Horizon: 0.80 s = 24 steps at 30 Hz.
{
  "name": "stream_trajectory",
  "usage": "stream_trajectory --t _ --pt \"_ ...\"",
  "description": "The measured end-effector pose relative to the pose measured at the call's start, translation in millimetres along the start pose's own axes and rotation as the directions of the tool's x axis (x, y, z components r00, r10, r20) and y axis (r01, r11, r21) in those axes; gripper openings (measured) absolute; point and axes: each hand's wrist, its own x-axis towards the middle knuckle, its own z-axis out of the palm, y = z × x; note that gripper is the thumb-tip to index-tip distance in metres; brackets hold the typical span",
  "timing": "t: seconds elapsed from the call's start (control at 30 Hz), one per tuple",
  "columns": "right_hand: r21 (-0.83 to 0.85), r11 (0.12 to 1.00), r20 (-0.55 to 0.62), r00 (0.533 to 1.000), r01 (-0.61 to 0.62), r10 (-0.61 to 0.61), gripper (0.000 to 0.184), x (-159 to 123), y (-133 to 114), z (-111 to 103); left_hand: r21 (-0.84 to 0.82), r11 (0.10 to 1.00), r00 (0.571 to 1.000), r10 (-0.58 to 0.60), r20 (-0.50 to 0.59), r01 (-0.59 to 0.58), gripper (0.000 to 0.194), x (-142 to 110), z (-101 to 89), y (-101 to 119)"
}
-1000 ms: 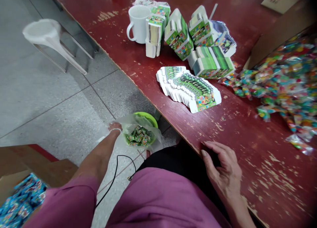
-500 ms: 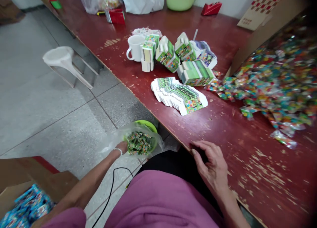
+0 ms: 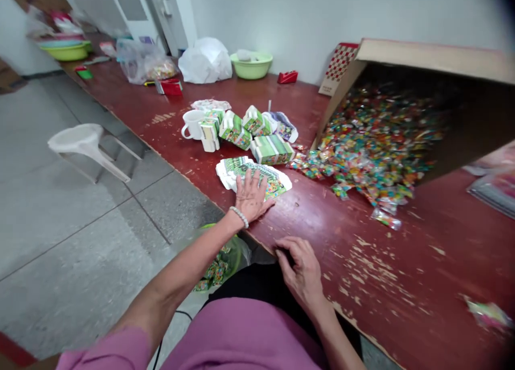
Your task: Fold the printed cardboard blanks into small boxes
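Note:
My left hand (image 3: pixel 250 198), with a beaded bracelet at the wrist, lies palm down with fingers spread on a fan of flat green-and-white printed cards (image 3: pixel 277 179). My right hand (image 3: pixel 302 271) rests at the table's near edge, loosely curled, with a gap between thumb and fingers and nothing visible in it. Behind the fan stand banded stacks of similar green cards (image 3: pixel 273 149). Below the table edge, partly hidden by my left forearm, a green basin lined with a clear bag holds small green packets (image 3: pixel 217 271).
A tipped cardboard box (image 3: pixel 426 51) spills wrapped candies (image 3: pixel 370 150) onto the red table (image 3: pixel 362 263). A white mug (image 3: pixel 193 124) stands by the stacks. Farther back are a white bag (image 3: pixel 206 61), a green basin (image 3: pixel 252 67) and a red tape dispenser (image 3: pixel 287 77). A white stool (image 3: pixel 80 137) stands left.
My left hand has come up from the bagged packets in the basin onto the fanned cards. My right hand stays at the table edge. The view has tilted up and turned right.

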Motion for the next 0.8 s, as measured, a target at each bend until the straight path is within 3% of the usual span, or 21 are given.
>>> stream_trajectory --t 0.1,0.17,0.37,0.6,0.67,0.73,0.8 --pt "0.036 0.999 -0.028 1.0 0.005 -0.004 0.016 1.4 -0.9 -0.5 0.021 1.0 1.0 -0.02 0.003 0.02 0.062 4.1 18.3 4.8" --pt "0.046 0.999 -0.037 0.999 0.0 0.001 0.016 2.3 -1.0 -0.8 0.025 1.0 1.0 -0.003 -0.01 0.003 0.056 2.3 19.8 3.6" --pt "0.075 0.997 -0.055 0.998 -0.01 0.014 0.017 3.0 -0.7 -1.3 -0.045 0.999 0.999 0.007 0.05 -0.005 0.044 8.2 2.8 9.6" --pt "0.114 0.993 -0.11 0.993 -0.019 0.032 0.018 3.3 -4.5 -3.5 -0.173 0.985 0.999 -0.019 0.041 0.026 0.038 21.6 -9.5 7.2" --pt "0.182 0.981 -0.113 0.99 -0.066 0.088 0.016 3.8 -1.7 -4.0 -0.248 0.967 0.999 -0.041 0.031 0.047 0.032 20.1 -12.6 8.5" --pt "0.287 0.942 -0.135 0.966 -0.174 0.22 0.016 6.7 3.7 -4.4 -0.346 0.936 0.998 -0.063 0.027 0.069 0.021 13.2 -16.0 13.2" --pt "0.434 0.845 -0.174 0.891 -0.312 0.419 0.03 13.0 9.1 -5.6 -0.46 0.883 0.995 -0.085 0.044 0.096 0.011 0.6 -20.1 20.8"
